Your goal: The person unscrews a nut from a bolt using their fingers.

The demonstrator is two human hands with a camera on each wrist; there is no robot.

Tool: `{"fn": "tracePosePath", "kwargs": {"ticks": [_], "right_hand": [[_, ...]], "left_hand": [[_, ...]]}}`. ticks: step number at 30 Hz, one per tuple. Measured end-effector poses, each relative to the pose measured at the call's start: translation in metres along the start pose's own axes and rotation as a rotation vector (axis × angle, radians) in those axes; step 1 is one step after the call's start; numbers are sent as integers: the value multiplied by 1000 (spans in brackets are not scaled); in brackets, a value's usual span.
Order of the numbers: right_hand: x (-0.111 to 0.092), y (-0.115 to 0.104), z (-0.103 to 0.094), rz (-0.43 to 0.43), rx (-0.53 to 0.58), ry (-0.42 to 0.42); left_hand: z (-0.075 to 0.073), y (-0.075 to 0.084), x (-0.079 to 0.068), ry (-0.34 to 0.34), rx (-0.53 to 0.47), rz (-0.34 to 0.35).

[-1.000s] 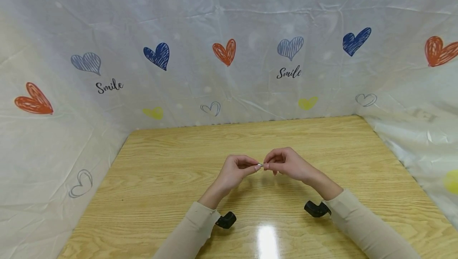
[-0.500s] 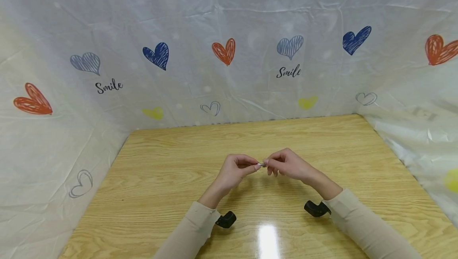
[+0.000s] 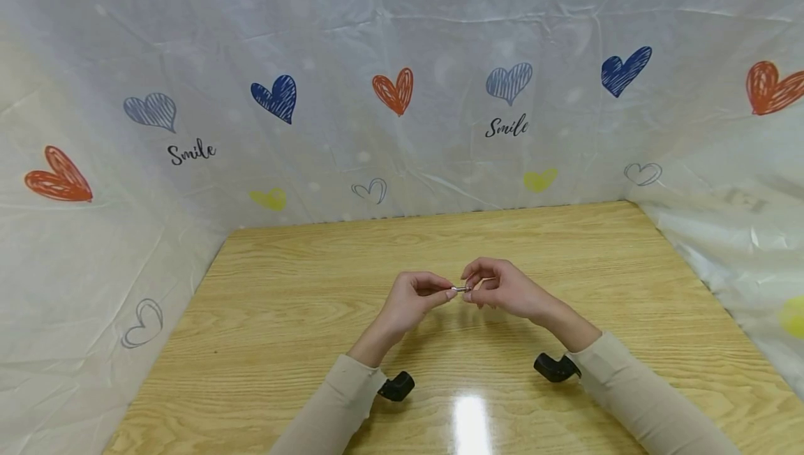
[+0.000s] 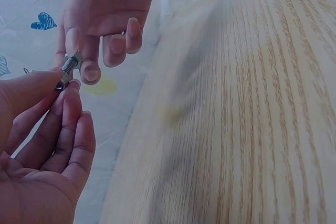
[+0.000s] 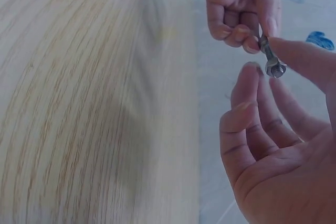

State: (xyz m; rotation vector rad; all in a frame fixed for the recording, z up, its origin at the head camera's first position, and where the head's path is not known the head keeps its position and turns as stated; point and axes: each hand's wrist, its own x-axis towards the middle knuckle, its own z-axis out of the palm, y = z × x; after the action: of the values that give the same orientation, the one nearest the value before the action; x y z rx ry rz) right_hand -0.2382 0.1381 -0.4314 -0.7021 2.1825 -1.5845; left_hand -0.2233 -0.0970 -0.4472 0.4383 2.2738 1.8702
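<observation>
A: Straight to the grip: the left hand (image 3: 405, 305) pinches the bolt (image 4: 67, 66) by one end, thumb against fingers!

B: How hard, I can't judge, but it's definitely grasping. And the right hand (image 3: 511, 291)? Nothing clasped there: thumb right by the bolt, fingers loosely bent, a gap between them.

A: In that gap sits the nut (image 5: 275, 69), at the bolt's free end, facing the right palm.

B: So which step? I'd call it working the nut along the thread, with the right fingers off it for a fresh hold. Tightening or loosening, I can't tell.

A: Then the next move calls for right thumb and fingertips meeting on the nut, a short twist, and a left pinch steady enough to stop the bolt spinning.

B: Slip, and it could drop to the table (image 3: 301, 315); the bolt is held up above it, between the hands.

A: Farther out, black brackets (image 3: 397, 386) jut by both cuffs (image 3: 356, 375), and the heart-printed sheet (image 3: 333, 141) stands behind.
</observation>
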Motion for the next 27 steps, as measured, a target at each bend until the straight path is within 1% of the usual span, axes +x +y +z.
{"fn": "tracePosePath", "kwargs": {"ticks": [3, 6, 10, 16, 19, 22, 27], "right_hand": [[0, 0, 0, 25, -17, -6], [1, 1, 0, 47, -64, -17], [2, 2, 0, 37, -99, -25], [3, 1, -2, -13, -70, -40], [2, 1, -2, -25, -52, -34], [1, 0, -3, -20, -24, -27], [0, 0, -2, 23, -1, -28]], "left_hand": [[0, 0, 0, 0, -3, 10], [0, 0, 0, 2, -7, 14], [1, 0, 0, 8, -2, 12], [0, -1, 1, 5, 9, -5], [0, -1, 1, 4, 8, -7], [0, -1, 0, 3, -2, -3], [-1, 0, 0, -2, -8, 1]]}}
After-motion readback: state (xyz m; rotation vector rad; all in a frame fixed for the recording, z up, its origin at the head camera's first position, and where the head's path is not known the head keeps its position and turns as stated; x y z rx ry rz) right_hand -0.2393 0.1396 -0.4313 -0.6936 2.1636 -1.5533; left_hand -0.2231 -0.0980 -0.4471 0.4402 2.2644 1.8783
